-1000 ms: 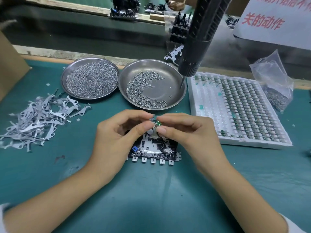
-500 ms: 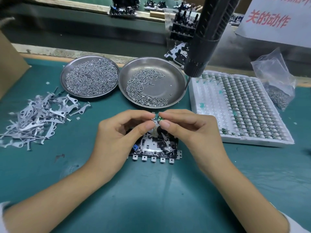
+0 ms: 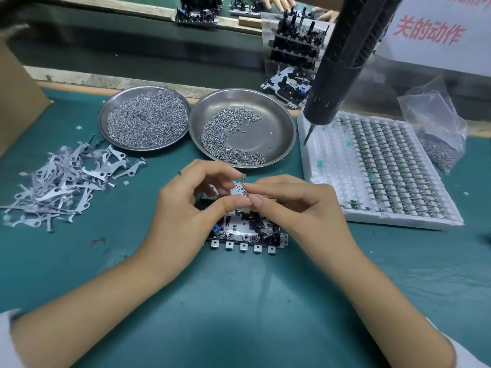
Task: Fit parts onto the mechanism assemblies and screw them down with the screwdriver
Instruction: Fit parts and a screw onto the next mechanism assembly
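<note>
Left hand (image 3: 186, 208) and right hand (image 3: 297, 208) meeting over the mechanism (image 3: 247, 232), fingers curled, pinching a small metal part (image 3: 239, 187).

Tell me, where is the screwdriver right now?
The screwdriver hangs untouched at the upper right of the head view. Its tip hovers over the near-left corner of the white tray, just right of the half-empty screw dish.
</note>
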Tool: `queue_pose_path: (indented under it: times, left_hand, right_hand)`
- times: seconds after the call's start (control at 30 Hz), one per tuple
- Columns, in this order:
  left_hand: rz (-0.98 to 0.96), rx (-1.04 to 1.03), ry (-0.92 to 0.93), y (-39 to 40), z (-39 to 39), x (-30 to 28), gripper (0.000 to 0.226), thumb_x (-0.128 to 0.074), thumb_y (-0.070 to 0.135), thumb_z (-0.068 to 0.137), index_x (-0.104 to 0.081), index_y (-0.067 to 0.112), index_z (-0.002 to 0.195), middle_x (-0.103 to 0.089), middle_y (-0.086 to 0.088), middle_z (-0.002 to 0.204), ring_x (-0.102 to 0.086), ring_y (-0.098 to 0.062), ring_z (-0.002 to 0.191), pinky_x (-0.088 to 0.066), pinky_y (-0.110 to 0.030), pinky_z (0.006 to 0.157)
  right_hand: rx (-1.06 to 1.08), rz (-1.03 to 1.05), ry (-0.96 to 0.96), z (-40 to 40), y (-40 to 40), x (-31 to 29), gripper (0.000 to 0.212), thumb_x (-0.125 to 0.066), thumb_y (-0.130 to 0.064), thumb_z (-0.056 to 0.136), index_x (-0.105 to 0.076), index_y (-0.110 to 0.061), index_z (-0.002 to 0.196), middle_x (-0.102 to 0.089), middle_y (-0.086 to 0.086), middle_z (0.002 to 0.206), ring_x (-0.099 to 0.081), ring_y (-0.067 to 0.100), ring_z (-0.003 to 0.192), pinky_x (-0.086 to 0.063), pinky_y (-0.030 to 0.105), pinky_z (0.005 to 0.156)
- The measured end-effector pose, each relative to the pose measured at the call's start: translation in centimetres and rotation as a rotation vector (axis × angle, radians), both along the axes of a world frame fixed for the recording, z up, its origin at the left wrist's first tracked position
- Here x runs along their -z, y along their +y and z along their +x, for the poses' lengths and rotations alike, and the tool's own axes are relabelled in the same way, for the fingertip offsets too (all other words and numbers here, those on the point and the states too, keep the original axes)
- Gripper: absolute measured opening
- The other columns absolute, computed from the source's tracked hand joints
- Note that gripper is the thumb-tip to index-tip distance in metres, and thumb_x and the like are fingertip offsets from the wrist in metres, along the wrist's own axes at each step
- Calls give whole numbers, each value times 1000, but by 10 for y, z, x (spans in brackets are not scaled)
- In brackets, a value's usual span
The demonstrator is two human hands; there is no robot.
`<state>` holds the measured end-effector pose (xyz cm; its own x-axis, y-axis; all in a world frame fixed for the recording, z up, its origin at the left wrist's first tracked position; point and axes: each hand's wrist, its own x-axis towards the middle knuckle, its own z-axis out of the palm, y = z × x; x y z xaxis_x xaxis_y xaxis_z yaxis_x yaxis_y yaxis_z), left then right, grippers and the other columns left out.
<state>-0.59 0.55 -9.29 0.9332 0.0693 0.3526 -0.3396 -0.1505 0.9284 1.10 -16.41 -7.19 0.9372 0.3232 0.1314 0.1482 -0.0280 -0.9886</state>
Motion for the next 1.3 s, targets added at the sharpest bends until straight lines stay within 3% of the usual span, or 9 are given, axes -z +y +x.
queue_pose_path:
  times: [0.13, 0.23, 0.37, 0.47, 0.6, 0.73, 0.83, 1.07, 1.3]
  left_hand:
    - [155, 10, -7, 4, 3, -2, 29, -76, 45, 66, -63, 46, 92, -60, 17, 88, -57, 1, 88, -41, -11, 81]
    - [321, 43, -38, 11, 6, -5, 41, -75, 50, 65, -59, 43, 103, -58, 16, 99, -54, 2, 98, -38, -10, 88]
    - [673, 182, -43, 29, 8, -8, 80, -70, 70, 53, -47, 40, 124, -46, 15, 123, -42, -6, 121, -32, -28, 107]
    - [929, 275, -22, 36, 7, -6, 106, -68, 80, 49, -34, 37, 140, -32, 17, 135, -30, 3, 122, -16, -11, 107]
    - [936, 193, -10, 30, 3, -2, 107, -65, 78, 55, -27, 36, 145, -39, 9, 136, -38, -6, 118, -23, -16, 98]
    - [927, 110, -12, 21, -2, 3, 102, -57, 81, 58, -26, 37, 145, -42, 6, 131, -44, -13, 117, -26, -23, 98]
    - [914, 101, -10, 19, -4, 4, 100, -55, 81, 59, -26, 38, 144, -40, 7, 131, -46, -13, 117, -25, -22, 99]
    - [829, 52, -92, 18, -6, 4, 84, -65, 72, 59, -51, 26, 128, -42, 2, 134, -41, -18, 124, -26, -31, 106]
    - [777, 107, -172, 20, -11, 1, 59, -72, 48, 65, -58, 21, 115, -53, 5, 119, -45, -19, 121, -26, -63, 104]
  right_hand:
    - [6, -8, -72, -1, -1, 1, 18, -73, -3, 76, -75, -11, 93, -72, 3, 88, -66, 10, 84, -48, 16, 71]
    - [20, -57, -154, -1, -1, 4, 20, -74, -1, 77, -75, -16, 90, -71, 0, 88, -67, 12, 83, -52, 22, 71]
    - [68, -127, -259, -2, -4, 7, 21, -73, -5, 78, -75, -19, 95, -70, -5, 89, -67, 15, 82, -57, 37, 70]
    - [60, -235, -400, -2, -10, 8, 19, -72, -8, 79, -73, -17, 96, -69, -4, 94, -66, 11, 83, -53, 25, 74]
    - [26, -337, -549, -7, -14, 14, 18, -71, -7, 79, -74, -14, 95, -67, -4, 95, -64, 13, 82, -51, 22, 76]
    - [17, -435, -718, -6, -12, 23, 10, -74, -11, 78, -77, -12, 88, -70, -1, 92, -61, 16, 86, -49, 41, 77]
    - [-5, -507, -788, -4, -12, 26, 8, -74, -14, 78, -77, -13, 86, -71, -1, 90, -57, 18, 85, -47, 42, 76]
    - [-35, -568, -847, -3, -11, 28, 7, -74, -18, 81, -78, -14, 85, -71, -2, 92, -57, 21, 84, -44, 42, 76]
    - [-68, -597, -847, -4, -10, 28, 8, -71, -15, 83, -78, -12, 88, -70, 2, 94, -59, 24, 85, -44, 41, 78]
